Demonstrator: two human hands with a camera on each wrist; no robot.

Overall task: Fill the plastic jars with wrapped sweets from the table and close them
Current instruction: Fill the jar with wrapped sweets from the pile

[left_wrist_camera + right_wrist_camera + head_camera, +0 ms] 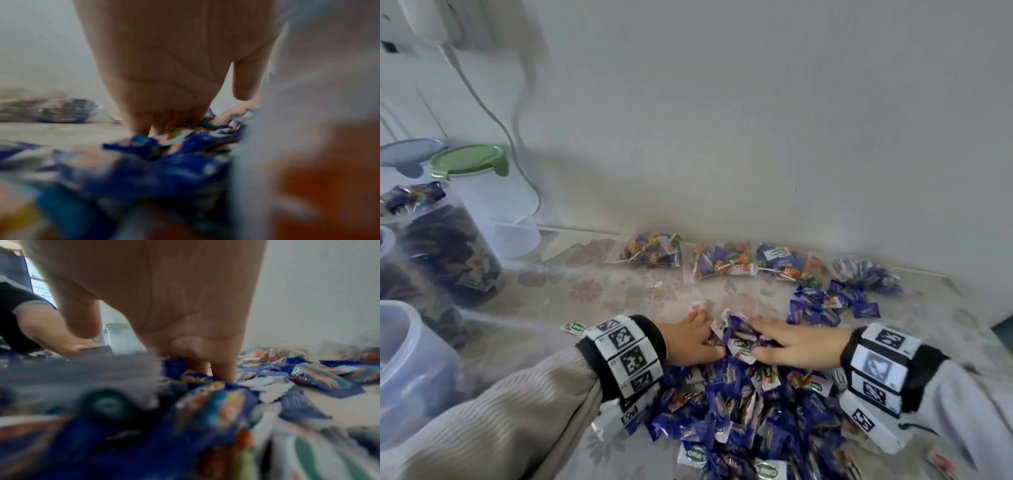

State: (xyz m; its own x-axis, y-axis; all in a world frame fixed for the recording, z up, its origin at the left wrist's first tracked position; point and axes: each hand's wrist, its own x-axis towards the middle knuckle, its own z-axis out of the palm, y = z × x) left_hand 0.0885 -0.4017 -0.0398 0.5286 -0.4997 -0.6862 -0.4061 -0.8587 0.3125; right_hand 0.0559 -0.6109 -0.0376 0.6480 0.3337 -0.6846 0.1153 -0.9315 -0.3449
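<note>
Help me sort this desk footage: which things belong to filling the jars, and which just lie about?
Job: both hands, left hand and right hand, on the pile of blue wrapped sweets; open empty jar; filled jar; green lid.

Lying about: clear lollipop bags; white cable.
</note>
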